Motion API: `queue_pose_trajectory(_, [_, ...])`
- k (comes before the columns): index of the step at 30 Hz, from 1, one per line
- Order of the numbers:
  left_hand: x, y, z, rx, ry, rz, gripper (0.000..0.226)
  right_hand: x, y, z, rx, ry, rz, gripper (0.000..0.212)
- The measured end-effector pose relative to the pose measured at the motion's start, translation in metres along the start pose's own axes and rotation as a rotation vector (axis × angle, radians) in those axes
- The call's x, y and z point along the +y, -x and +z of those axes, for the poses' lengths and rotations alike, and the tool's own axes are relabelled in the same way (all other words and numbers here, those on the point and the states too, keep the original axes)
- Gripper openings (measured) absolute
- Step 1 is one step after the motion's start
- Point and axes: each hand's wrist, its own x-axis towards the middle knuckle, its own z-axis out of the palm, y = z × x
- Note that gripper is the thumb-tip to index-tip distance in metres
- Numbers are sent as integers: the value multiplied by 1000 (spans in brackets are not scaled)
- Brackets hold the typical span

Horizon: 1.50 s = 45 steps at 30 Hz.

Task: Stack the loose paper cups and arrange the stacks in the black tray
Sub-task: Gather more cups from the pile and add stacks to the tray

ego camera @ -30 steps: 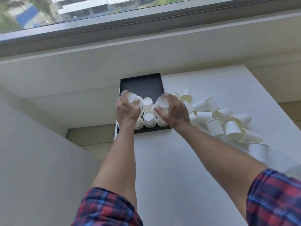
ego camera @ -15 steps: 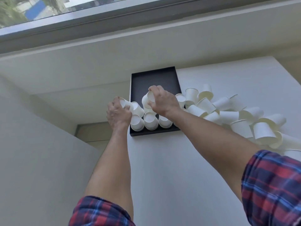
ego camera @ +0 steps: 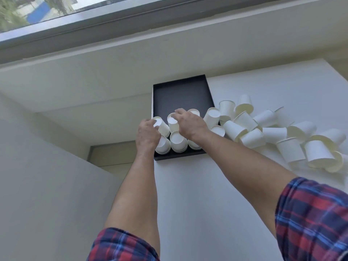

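A black tray [ego camera: 180, 93] lies at the far left corner of the white table [ego camera: 207, 194]. Upside-down white cup stacks fill its near half, one of them the middle front stack [ego camera: 178, 141]. My left hand [ego camera: 147, 137] grips a stack [ego camera: 162, 126] at the tray's left side. My right hand [ego camera: 190, 124] holds the top of the stack [ego camera: 172, 122] beside it. Another stack [ego camera: 212, 117] leans at the tray's right edge. Loose white cups [ego camera: 244, 121] lie heaped on the table right of the tray.
The loose-cup heap [ego camera: 318, 151] runs along the table toward the right edge. A white ledge [ego camera: 94, 81] and a window frame [ego camera: 113, 27] rise beyond the table. A lower white surface [ego camera: 47, 185] sits to the left, with a floor gap [ego camera: 113, 155] between.
My right hand came down from holding a cup stack above the tray and set it among the stacks. My left hand moved right onto the left stack. The view shifted slightly.
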Motion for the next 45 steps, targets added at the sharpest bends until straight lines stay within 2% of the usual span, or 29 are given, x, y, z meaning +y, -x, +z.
queue_pose_trajectory(2, [1,1,2,-33,-35,3,18,2,0,4,-56,6,-16,47])
queue_pose_trajectory(5, [5,5,2,-79,-90,-15,28,5,4,9,-112,28,-63,40])
queue_pose_trajectory(7, [6,7,2,-89,-98,-30,26,9,7,11,-124,22,-86,37])
queue_pose_trajectory(12, [17,16,7,-50,-127,36,25,20,24,9,-107,-31,-103,51])
queue_pose_trajectory(16, [33,31,14,43,-158,109,29,30,47,3,18,-65,-140,50])
queue_pose_trajectory(21, [68,69,26,223,-61,169,12,54,100,-12,273,-61,-130,25])
queue_pose_trajectory(23, [86,89,33,258,-22,222,8,69,130,-16,396,-54,-107,6])
queue_pose_trajectory(27, [125,133,59,216,33,279,14,107,192,-16,456,-44,147,23])
queue_pose_trajectory(30, [155,169,83,135,100,314,23,140,235,-14,550,-3,331,8])
queue_pose_trajectory(31, [164,181,91,103,129,321,24,151,248,-16,575,32,389,10])
queue_pose_trajectory(34, [187,215,113,-5,167,327,24,182,284,-21,566,125,605,43])
queue_pose_trajectory(36, [200,236,128,-95,149,366,23,202,310,-26,543,116,759,61])
queue_pose_trajectory(39, [216,264,147,-211,109,397,25,229,342,-33,446,31,997,76])
queue_pose_trajectory(42, [230,285,162,-301,104,376,31,249,364,-36,317,-19,1146,76])
queue_pose_trajectory(45, [245,302,169,-388,120,337,37,259,379,-35,227,-18,1144,70])
